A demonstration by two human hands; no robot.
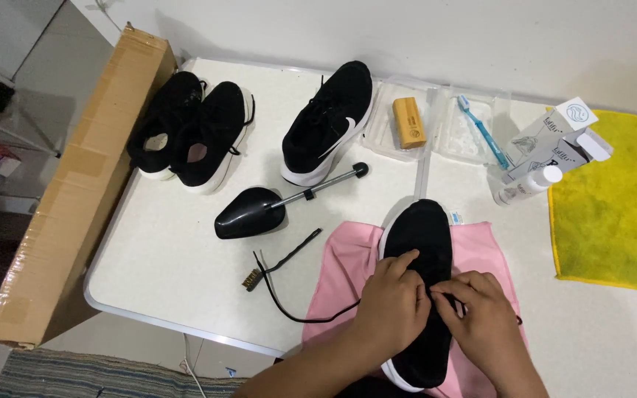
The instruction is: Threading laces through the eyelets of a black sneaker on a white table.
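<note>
A black sneaker with a white sole (pixel 423 243) lies on a pink cloth (pixel 348 258) at the near edge of the white table (pixel 186 273). My left hand (pixel 392 302) rests on the shoe's upper and pinches its black lace. My right hand (pixel 481 320) grips the lace from the other side, fingers closed at the eyelets. A loose length of the black lace (pixel 289 302) trails off to the left across the table.
A black shoe tree (pixel 259 210) and a small wire brush (pixel 278 262) lie left of the cloth. Further back stand a pair of black sneakers (pixel 189 133) and a single one (pixel 329 121). A wooden brush (pixel 409 121), blue toothbrush (pixel 481 129), white bottle (pixel 528 184), boxes and yellow cloth (pixel 613 199) are right. A cardboard box (pixel 75 191) flanks the table.
</note>
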